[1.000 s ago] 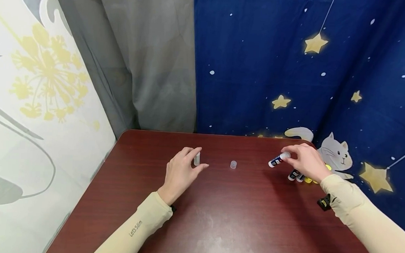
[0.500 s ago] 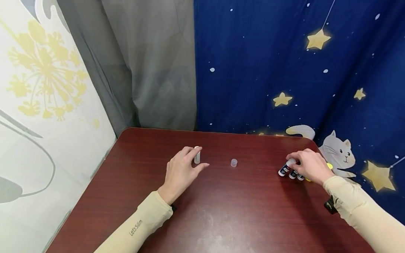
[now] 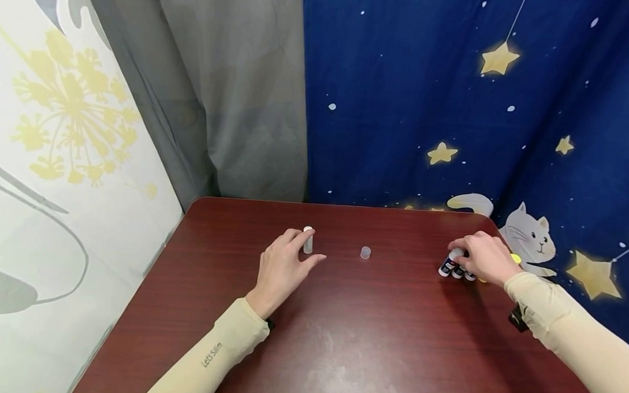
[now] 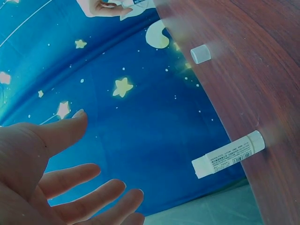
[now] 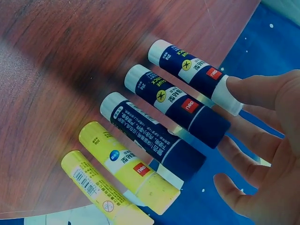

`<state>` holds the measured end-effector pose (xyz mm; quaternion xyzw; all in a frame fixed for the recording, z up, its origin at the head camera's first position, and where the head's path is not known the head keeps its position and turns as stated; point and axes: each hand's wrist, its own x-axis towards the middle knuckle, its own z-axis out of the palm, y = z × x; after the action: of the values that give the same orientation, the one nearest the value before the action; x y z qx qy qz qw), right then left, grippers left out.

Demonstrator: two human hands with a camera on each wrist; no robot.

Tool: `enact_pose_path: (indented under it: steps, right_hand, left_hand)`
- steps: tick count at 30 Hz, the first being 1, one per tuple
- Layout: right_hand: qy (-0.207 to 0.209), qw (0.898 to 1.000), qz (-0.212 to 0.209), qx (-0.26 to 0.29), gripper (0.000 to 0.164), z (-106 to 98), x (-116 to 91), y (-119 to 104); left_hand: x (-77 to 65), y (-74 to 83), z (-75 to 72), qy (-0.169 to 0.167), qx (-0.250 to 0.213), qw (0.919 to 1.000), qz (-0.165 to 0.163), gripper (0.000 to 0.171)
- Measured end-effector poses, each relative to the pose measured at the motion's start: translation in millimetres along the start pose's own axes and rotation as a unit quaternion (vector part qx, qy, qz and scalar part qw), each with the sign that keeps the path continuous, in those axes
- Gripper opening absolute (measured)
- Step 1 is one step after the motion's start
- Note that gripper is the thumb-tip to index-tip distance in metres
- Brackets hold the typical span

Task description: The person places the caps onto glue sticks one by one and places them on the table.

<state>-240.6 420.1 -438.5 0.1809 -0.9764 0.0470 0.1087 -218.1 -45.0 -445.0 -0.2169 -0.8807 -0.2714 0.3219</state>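
Note:
My right hand (image 3: pixel 483 258) pinches the pale top of a navy glue stick (image 5: pixel 190 65) between thumb and fingers. It stands upright on the table at the end of a row, beside two more dark blue glue sticks (image 5: pixel 161 96) and two yellow ones (image 5: pixel 129 164). In the head view the hand hides part of this row. My left hand (image 3: pixel 283 262) is held with thumb and fingers spread apart, nothing between them. Just beyond its fingertips a white glue stick (image 4: pixel 229 153) with a printed label stands upright. A small translucent cap (image 3: pixel 365 252) sits on the table between the hands.
The reddish-brown wooden table (image 3: pixel 351 325) has its far edge against a grey curtain (image 3: pixel 255 102) and a blue star-patterned curtain (image 3: pixel 391 95). A white patterned curtain (image 3: pixel 84 223) hangs along the left side.
My right hand has moved right and down with the navy glue stick, from tilted in the air to upright at the row's end. The left hand has stayed in place.

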Motion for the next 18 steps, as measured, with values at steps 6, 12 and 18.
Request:
enact_pose_path:
  steps: [6,12,18]
  right_hand:
    - [-0.008,1.000,0.006,-0.006,0.023,-0.3,1.5,-0.5]
    - [-0.018,1.000,0.013,-0.004,0.023,-1.7,1.1,-2.0]
    - [-0.009,1.000,0.010,0.005,0.028,-5.2,1.6,-1.4]
  left_hand:
    - [0.1,0.4,-0.5,-0.002,-0.008,1.0000,-0.001,0.054]
    - [0.2,0.6,-1.7,0.000,-0.009,1.0000,-0.002,0.053]
    - [0.9,0.6,-2.1,-0.006,-0.009,0.9999,-0.002,0.053]
